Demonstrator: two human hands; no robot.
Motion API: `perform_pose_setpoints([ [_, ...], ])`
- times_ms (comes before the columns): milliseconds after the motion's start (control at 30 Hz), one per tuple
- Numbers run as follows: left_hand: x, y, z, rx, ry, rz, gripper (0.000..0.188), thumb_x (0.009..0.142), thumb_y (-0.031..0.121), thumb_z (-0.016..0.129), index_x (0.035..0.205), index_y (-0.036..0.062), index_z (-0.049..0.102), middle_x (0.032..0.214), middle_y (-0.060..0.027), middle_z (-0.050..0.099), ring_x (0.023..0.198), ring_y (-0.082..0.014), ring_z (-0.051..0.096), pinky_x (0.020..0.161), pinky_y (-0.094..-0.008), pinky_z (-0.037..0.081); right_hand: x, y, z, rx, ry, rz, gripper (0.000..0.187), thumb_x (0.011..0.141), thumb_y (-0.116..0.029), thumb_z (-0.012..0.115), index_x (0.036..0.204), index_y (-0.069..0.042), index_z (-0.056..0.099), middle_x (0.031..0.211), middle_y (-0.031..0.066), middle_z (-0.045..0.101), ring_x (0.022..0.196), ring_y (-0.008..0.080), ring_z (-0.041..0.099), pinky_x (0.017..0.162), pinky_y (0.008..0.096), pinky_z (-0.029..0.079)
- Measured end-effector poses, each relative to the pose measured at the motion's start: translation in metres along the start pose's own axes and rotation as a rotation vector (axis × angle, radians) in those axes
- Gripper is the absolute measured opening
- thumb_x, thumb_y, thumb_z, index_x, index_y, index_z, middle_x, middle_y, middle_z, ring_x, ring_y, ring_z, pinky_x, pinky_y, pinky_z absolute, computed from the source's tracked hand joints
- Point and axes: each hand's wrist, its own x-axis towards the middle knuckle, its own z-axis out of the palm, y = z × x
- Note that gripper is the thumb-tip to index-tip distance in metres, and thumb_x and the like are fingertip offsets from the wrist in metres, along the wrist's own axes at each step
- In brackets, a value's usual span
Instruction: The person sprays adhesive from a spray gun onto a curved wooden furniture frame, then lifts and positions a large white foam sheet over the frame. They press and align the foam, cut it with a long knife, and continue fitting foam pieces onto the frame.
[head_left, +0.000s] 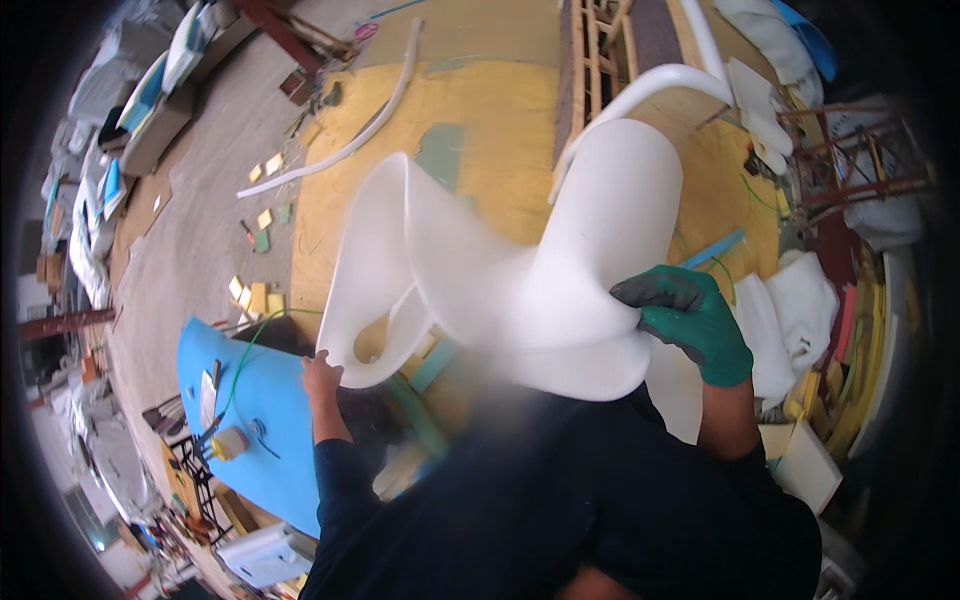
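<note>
Foam sheet (pixel 610 230), white and curled into broad folds, is held by a person's two hands above a yellow floor covering (pixel 500 100).

The left hand (pixel 321 380), bare, pinches the lower rim of the looped left side, beside an oval opening; the right hand (pixel 690 318), in a green glove (pixel 715 350) with grey fingers, closes on the edge of a fold near the dark shirt (pixel 560 490). A hazy patch blurs the sheet's lower middle. At left, a blue-topped bench (pixel 270 410) carries a yellow-and-white container (pixel 230 443) and a green cord (pixel 238 372); beyond, a long pale strip (pixel 388 108) curves across the floor, with small yellow foam blocks (pixel 259 298) scattered nearby.
</note>
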Motion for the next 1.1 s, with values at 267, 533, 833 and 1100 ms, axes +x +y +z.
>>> perform_pose_setpoints([
  [267,-0.129,0.21,-0.134,-0.786,-0.064,0.953,0.098,0.07,0.001,0.088,0.157,0.0041,0.043,0.165,-0.0248,0.036,0.154,-0.0418,0.034,0.125,-0.0465,0.033,0.012,0.007,0.05,-0.108,-0.016,-0.123,0.035,0.095,-0.004,0.067,0.13,-0.002,0.069,0.109,0.004,0.073,0.09,0.0086,0.065,0.074,0.0228,0.051],
  [533,-0.185,0.315,-0.158,-1.052,0.215,0.935,0.074,0.083,-0.004,0.07,0.152,0.0002,0.047,0.148,-0.0207,0.057,0.135,-0.0333,0.056,0.116,-0.0429,0.041,0.039,0.052,0.055,-0.311,0.093,-0.553,0.032,0.099,-0.021,0.07,0.124,0.0,0.067,0.11,0.0166,0.076,0.098,0.0325,0.074,0.088,0.0405,0.057],
  [833,-0.2,0.305,-0.205,-1.149,0.062,1.004,0.028,0.099,0.016,0.058,0.118,-0.0038,0.065,0.117,-0.0122,0.069,0.104,-0.0183,0.065,0.094,-0.0315,0.05,-0.016,0.135,-0.142,0.1,0.468,-0.515,0.05,0.106,-0.008,0.06,0.154,-0.002,0.048,0.146,0.0101,0.058,0.134,0.018,0.057,0.113,0.0325,0.045],
  [1100,-0.231,0.261,-0.279,-0.641,0.607,1.01,0.046,0.099,0.039,0.059,0.11,-0.0048,0.065,0.104,-0.0098,0.062,0.092,-0.0207,0.063,0.081,-0.033,0.052,0.061,0.176,-0.217,-0.17,0.275,-0.392,0.086,0.099,-0.035,0.077,0.165,-0.009,0.029,0.167,0.0094,0.035,0.154,0.024,0.035,0.125,0.0391,0.031],
])
